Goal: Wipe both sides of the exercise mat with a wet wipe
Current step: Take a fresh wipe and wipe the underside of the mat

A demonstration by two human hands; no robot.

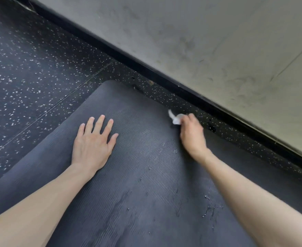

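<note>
The exercise mat (137, 175) runs lengthwise near to far. The left hand (93, 143) presses flat, fingers straight; the right hand (191, 134) grips the wet wipe (175, 118).

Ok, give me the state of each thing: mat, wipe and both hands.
exercise mat: flat on the floor, wet streaks toward its right side
wet wipe: bunched, held at the mat's right edge
left hand: flat on the mat, fingers spread
right hand: gripping the wet wipe, blurred

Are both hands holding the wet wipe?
No. Only the right hand grips the wet wipe; the left hand lies flat, fingers spread, on the mat.
</note>
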